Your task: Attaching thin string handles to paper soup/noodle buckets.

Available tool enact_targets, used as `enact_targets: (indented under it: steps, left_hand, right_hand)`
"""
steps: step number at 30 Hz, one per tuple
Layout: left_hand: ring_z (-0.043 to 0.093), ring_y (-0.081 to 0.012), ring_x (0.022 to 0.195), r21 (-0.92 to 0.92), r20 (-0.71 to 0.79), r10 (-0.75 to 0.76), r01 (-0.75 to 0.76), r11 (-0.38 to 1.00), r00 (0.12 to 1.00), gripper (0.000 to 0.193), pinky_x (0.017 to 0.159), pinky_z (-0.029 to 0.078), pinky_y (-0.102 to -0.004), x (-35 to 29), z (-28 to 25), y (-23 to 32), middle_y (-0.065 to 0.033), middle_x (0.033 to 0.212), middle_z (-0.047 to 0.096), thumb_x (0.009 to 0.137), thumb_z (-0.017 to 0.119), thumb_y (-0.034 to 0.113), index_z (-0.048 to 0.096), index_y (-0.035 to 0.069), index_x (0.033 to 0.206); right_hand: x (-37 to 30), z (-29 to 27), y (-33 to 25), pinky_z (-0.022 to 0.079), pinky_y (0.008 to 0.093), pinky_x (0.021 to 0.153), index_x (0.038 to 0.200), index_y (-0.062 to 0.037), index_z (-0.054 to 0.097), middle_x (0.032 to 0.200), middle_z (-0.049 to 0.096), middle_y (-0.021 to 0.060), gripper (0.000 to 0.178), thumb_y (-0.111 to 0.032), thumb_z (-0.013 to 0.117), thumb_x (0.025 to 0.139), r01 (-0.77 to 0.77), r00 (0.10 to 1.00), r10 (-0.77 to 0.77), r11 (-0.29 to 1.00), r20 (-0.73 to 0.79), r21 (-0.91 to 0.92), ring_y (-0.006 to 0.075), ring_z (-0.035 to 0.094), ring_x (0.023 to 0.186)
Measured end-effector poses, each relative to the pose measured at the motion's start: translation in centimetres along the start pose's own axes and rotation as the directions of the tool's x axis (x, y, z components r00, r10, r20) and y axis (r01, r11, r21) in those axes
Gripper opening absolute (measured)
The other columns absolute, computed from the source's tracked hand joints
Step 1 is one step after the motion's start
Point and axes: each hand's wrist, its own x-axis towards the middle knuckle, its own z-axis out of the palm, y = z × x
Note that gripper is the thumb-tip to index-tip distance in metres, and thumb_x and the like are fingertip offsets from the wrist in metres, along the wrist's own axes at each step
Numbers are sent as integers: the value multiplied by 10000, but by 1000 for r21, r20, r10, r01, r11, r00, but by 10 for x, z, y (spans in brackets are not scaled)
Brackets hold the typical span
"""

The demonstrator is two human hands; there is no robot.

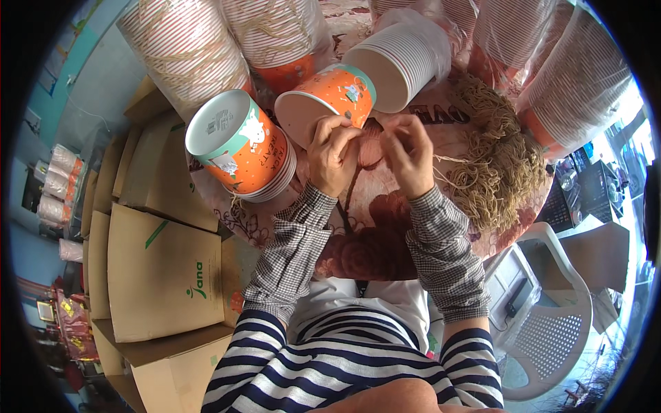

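Observation:
An orange paper bucket (352, 101) with a green band and cartoon pictures lies tilted on its side, its open mouth toward me. My left hand (333, 155) is closed on the bucket's near rim, thumb and fingers pinched together. Just right of it, my right hand (409, 154) is closed in a pinch; whatever sits between its fingertips is too small to make out. To the left, a short stack of matching buckets (256, 155) stands upside down. Behind my hands, a nested stack of white-walled buckets (403, 60) lies on its side, partly in clear plastic.
A heap of tan strings (492, 162) lies right on the flowered round tablecloth (372, 237). Tall plastic-wrapped bucket stacks (182, 51) line the far side. Cardboard boxes (165, 275) stand left of the table, a white plastic chair (551, 337) at the right.

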Motion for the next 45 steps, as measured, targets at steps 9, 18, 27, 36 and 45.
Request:
enact_targets:
  steps: [9, 18, 27, 36, 45]
  left_hand:
    - [562, -201, 601, -254, 117, -203, 227, 940, 972, 143, 575, 466, -304, -8, -7, 22, -87, 684, 582, 850, 608, 106, 631, 11, 745]
    - [540, -55, 725, -686, 449, -561, 671, 283, 696, 229, 643, 451, -221, -23, 16, 29, 5, 874, 619, 968, 564, 153, 652, -30, 1075]
    - [483, -81, 682, -767, 610, -567, 592, -246, 554, 177, 715, 456, -264, -24, 8, 22, 11, 809, 586, 940, 595, 145, 646, 28, 1063]
    - [454, -64, 616, -696, 701, -537, 286, -658, 470, 127, 589, 413, -210, -28, 11, 11, 23, 789, 571, 905, 649, 126, 635, 64, 1016]
    - [479, -84, 622, -626, 712, -530, 73, -777, 460, 206, 585, 411, -223, -21, 13, 4, -13, 791, 538, 927, 615, 172, 602, 0, 1039]
  right_hand:
    - [5, -11, 4, 374, 181, 483, 1017, -38, 518, 711, 545, -18, 75, -29, 545, 948, -61, 998, 62, 997, -9, 55, 30, 477, 581]
    - [4, -8, 8, 467, 213, 589, 1015, -28, 513, 758, 600, 19, 114, 25, 542, 918, 75, 993, -52, 970, 105, -230, 65, 581, 692]
    - [1, -3, 5, 480, 229, 583, 1035, -30, 476, 764, 574, 24, 148, 27, 538, 915, -13, 982, 52, 977, 184, -212, 69, 563, 679]
    - [9, -21, 7, 376, 176, 562, 1044, -51, 483, 761, 523, -30, 204, 66, 505, 879, 22, 988, 7, 982, 152, -187, 18, 453, 638]
    - [19, -56, -3, 328, 209, 508, 993, -35, 535, 645, 495, -22, 113, 8, 539, 889, 50, 996, -81, 872, -44, -487, 34, 397, 559]
